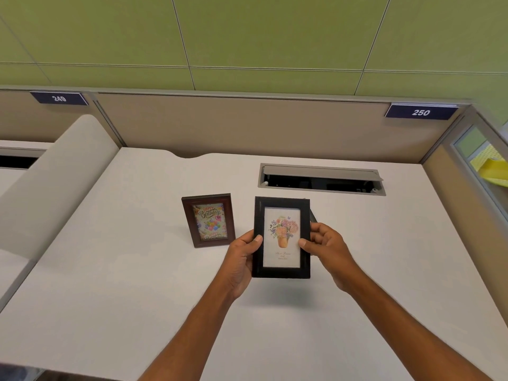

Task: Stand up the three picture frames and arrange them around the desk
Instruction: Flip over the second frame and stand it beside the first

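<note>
A black picture frame (281,204) with a flower-pot print is held upright above the white desk (110,270), near its middle. My left hand (242,259) grips its left edge with the thumb on the front. My right hand (327,248) grips the right edge, fingers reaching behind, where a dark stand leg shows. A brown frame (208,220) with a "Happy Birthday" card stands upright on the desk just to the left of it. I see only these two frames.
An open cable hatch (321,179) is cut into the desk behind the black frame. Beige partition walls (247,125) close off the back and right. A curved beige divider (55,182) rises on the left. Something yellow (494,171) lies at the far right.
</note>
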Tool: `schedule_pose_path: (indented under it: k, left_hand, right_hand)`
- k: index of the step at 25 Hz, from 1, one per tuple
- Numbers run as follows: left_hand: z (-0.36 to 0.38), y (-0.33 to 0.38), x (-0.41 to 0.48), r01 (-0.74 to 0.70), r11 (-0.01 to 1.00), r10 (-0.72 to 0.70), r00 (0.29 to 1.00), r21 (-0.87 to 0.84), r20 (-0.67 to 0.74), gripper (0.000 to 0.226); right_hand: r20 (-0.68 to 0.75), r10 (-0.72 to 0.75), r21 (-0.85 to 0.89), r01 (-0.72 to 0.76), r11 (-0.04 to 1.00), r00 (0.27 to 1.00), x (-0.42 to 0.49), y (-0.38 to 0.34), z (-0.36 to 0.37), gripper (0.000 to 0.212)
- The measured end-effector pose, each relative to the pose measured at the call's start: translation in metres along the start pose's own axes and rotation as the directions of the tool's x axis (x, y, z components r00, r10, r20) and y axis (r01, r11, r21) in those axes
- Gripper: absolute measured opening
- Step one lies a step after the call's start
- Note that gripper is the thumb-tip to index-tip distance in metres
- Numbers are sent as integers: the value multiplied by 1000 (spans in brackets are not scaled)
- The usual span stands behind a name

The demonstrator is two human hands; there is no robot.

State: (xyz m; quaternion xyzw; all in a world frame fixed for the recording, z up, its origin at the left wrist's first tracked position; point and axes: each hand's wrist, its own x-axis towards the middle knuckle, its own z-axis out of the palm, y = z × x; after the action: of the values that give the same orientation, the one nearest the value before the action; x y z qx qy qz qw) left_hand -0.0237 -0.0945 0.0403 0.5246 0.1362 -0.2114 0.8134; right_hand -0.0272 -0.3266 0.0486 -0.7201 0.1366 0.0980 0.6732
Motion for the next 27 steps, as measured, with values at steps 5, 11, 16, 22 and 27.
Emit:
schedule_pose_path:
  k: [5,11,16,22,27]
  left_hand:
    - [-6,3,2,38,997,-40,999,-72,-34,46]
    - [-17,5,3,227,970,-239,953,-84,-184,84]
    - [-31,11,-3,334,919,-384,880,-211,-279,98]
    - [-58,17,-20,319,898,-415,844,-304,-340,92]
    - [-85,25,-36,219,940,-324,820,-263,-472,83]
  right_hand:
    - [65,35,12,-36,999,997,0,-2,4,38]
    - [163,76,-12,-75,997,984,-2,-2,20,34]
    - [256,108,-95,-86,992,961,-1,4,42,33]
    - [343,144,-166,-91,982,928,8,12,77,32]
    - [387,139,-197,-66,978,911,18,15,117,32]
